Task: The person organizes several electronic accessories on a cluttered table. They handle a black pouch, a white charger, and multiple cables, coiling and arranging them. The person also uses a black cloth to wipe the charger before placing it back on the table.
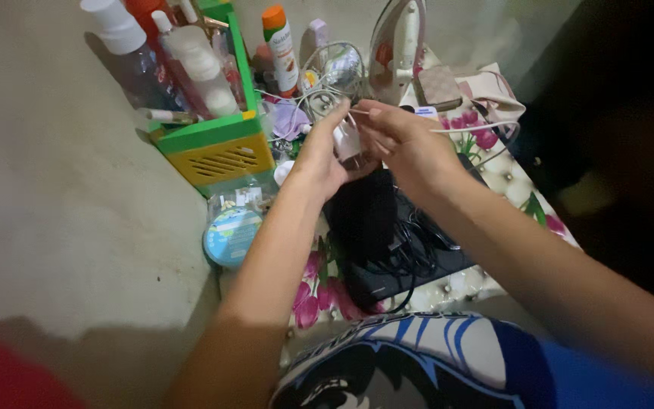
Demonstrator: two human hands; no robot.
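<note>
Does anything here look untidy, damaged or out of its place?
Nothing looks damaged or spilled. Black cables lie tangled on the floral cloth, and a clothes iron stands among toiletries. Both hands, left and right, hold a white charger.

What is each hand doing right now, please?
Left hand: closed on a small white charger plug.
Right hand: fingers pinched on the thin white cable at the plug.

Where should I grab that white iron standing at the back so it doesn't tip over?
Probably by its handle. The white iron stands upright on its heel behind the left hand and right hand, so the handle runs up and down, facing the front. Come in from the front, above the white cables, and wrap your fingers around the handle's middle.
</note>
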